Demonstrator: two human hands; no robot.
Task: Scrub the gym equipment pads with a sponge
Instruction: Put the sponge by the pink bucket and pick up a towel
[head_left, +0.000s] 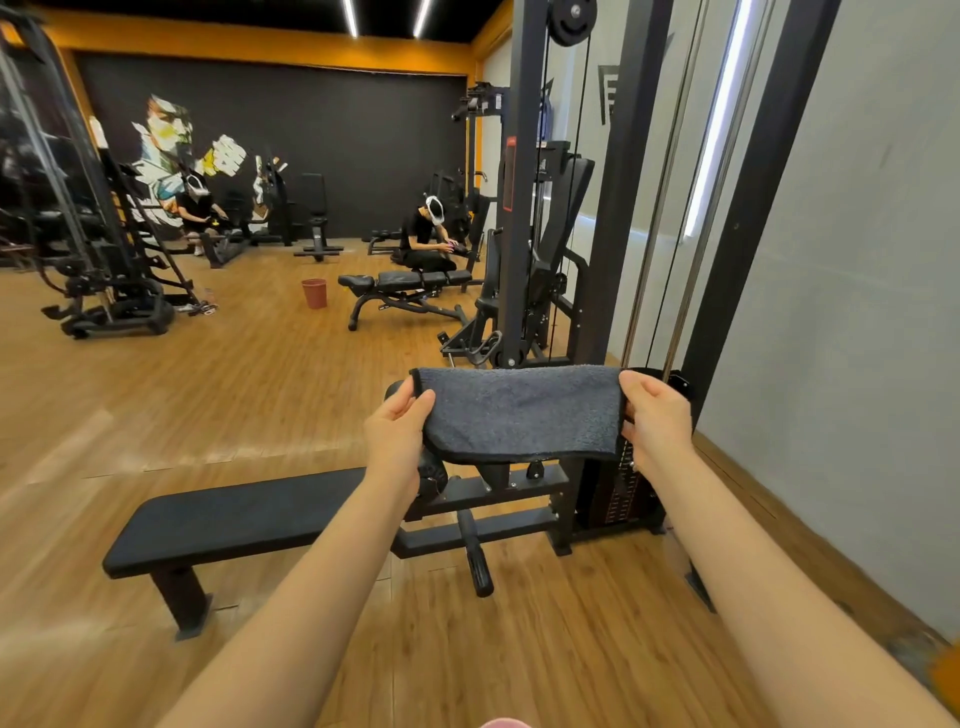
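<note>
A dark grey towel with black edging is stretched flat between my hands, held out in front of me above the cable machine's roller pads. My left hand pinches its left end and my right hand pinches its right end. Behind and below the towel a black roller pad shows at its left side; most of it is hidden by the cloth. The long black bench pad of the seated row machine stretches to the lower left. No sponge is in sight.
The cable machine's black uprights and weight stack stand right behind the towel, next to a grey wall. A foot bar juts toward me. Farther off stand an adjustable bench, a red bucket and two crouching persons.
</note>
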